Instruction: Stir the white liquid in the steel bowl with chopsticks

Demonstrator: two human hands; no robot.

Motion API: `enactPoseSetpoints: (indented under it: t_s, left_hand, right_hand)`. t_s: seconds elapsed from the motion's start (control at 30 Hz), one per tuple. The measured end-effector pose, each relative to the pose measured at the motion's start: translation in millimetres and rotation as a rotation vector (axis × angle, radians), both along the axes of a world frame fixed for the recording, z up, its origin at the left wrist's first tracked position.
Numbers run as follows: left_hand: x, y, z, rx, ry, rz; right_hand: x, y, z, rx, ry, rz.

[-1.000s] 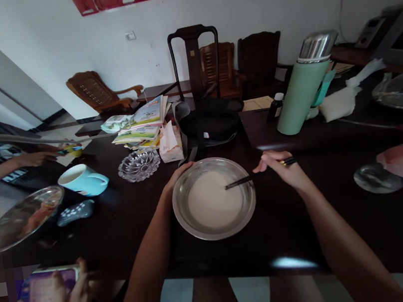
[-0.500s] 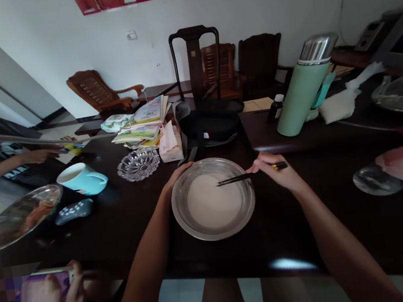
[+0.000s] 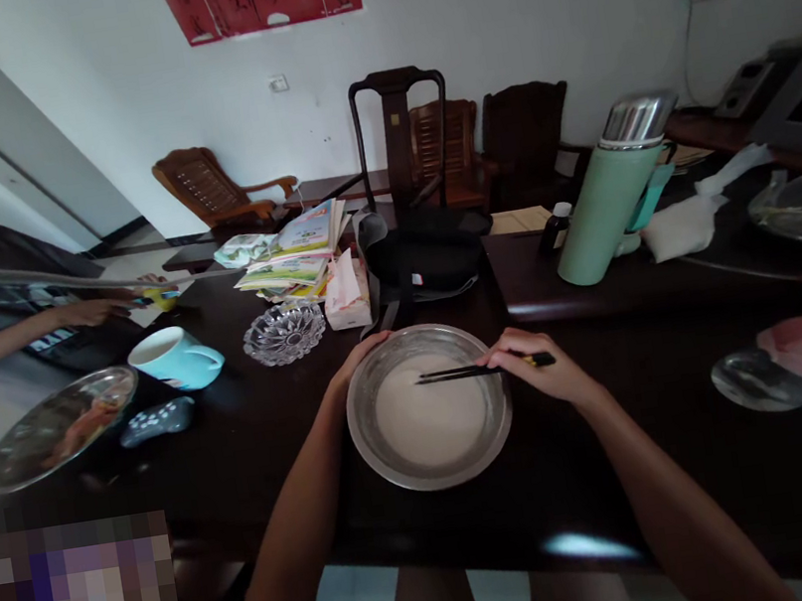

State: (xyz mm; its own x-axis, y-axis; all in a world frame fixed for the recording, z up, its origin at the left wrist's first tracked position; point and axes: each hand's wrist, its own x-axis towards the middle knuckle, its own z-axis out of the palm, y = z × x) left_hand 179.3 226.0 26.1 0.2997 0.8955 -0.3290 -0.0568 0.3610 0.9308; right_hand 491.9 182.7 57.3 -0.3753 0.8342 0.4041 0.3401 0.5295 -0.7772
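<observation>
A metal bowl point(image 3: 363, 425) stands on the dark table in front of me, holding a smooth whitish liquid point(image 3: 431, 427). My left hand point(image 3: 359, 360) is curled around the bowl's far left rim, its fingers mostly out of sight behind it. Dark chopsticks point(image 3: 453, 373) are gripped in my right hand point(image 3: 538, 366), just over the right rim. Their tips reach into the liquid left of the bowl's middle; how deep they sit I cannot tell.
Left of the bowl are a glass dish point(image 3: 285, 334), a blue mug point(image 3: 176, 359), a game controller point(image 3: 157, 421) and a metal basin point(image 3: 3, 487) with meat-like pieces. Behind stand a tissue pack point(image 3: 347, 293), a black bag point(image 3: 425, 257) and a green thermos point(image 3: 606, 210). Another person's hand point(image 3: 90, 313) works at far left.
My right hand has shifted slightly left relative to the bowl, and the chopsticks now lie flatter with their tips further left. My left hand keeps its place on the rim.
</observation>
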Motion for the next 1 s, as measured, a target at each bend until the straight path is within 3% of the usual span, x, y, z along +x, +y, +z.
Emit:
enactPoseSetpoints:
  t_s: [0.07, 0.13, 0.23, 0.37, 0.5, 0.63, 0.73, 0.87, 1.0]
  left_hand:
    - [25.0, 41.2, 1.3, 0.009, 0.013, -0.021]
    - [28.6, 55.5, -3.7, 0.006, 0.018, -0.006]
    - [17.8, 51.0, -12.7, 0.005, 0.022, 0.012]
    - [13.2, 46.9, -15.3, -0.01, 0.036, -0.01]
    - [17.5, 50.6, -15.3, 0.032, 0.044, 0.028]
    - [17.6, 50.4, -16.5, 0.046, 0.064, 0.051]
    - [16.5, 49.1, -15.1, -0.006, 0.084, 0.003]
    - [17.4, 47.0, -11.3, -0.046, 0.099, -0.026]
    - [19.5, 45.3, -8.0, -0.042, 0.119, -0.013]
  right_hand:
    - [13.6, -0.1, 4.0, -0.028, 0.081, -0.085]
    - [23.2, -2.0, 8.6, -0.091, 0.183, -0.078]
    - [20.8, -5.8, 11.2, -0.181, 0.236, 0.05]
    - [-2.0, -6.0, 4.5, -0.153, 0.083, 0.181]
    - [-5.4, -1.5, 0.0, -0.058, -0.003, 0.108]
    - [12.7, -0.6, 4.7, -0.099, 0.133, 0.0]
    - [15.5, -3.6, 7.7, -0.167, 0.2, 0.054]
    - [0.2, -5.3, 5.8, -0.114, 0.079, 0.17]
    - [-2.7, -0.1, 2.4, -0.039, 0.017, 0.09]
